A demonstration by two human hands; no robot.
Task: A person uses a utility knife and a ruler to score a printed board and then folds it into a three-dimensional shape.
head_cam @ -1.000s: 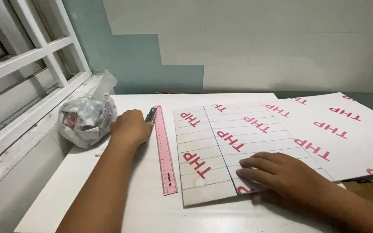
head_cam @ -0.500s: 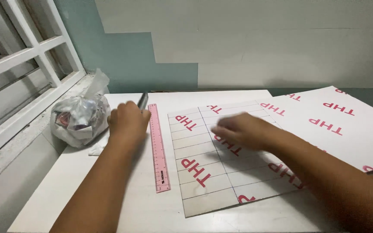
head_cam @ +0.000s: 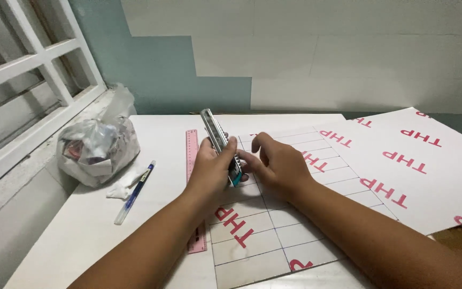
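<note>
Resting in the left hand point(head_cam: 212, 168), a cutter point(head_cam: 220, 144) with a long, narrow metal body and a teal end tilts up and away from the person, above the gridded sheet point(head_cam: 274, 225). Left fingers are wrapped round its lower half; the right hand point(head_cam: 279, 166) is curled beside it, fingertips pinching at the teal end. Sheet: flat, stiff, pale, ruled into rectangles in thin lines, red lettering across it. Just left of it, a pink translucent ruler point(head_cam: 192, 155) lies flat, partly under the left forearm. A blue-and-clear pen point(head_cam: 133, 192) lies further left, well apart from the hands. Beside it sits a crumpled, glossy plastic bag point(head_cam: 97, 152) against the white window frame point(head_cam: 38, 80). A 2nd, larger lettered sheet point(head_cam: 429, 160) lies to the right on the white table point(head_cam: 70, 235).
</note>
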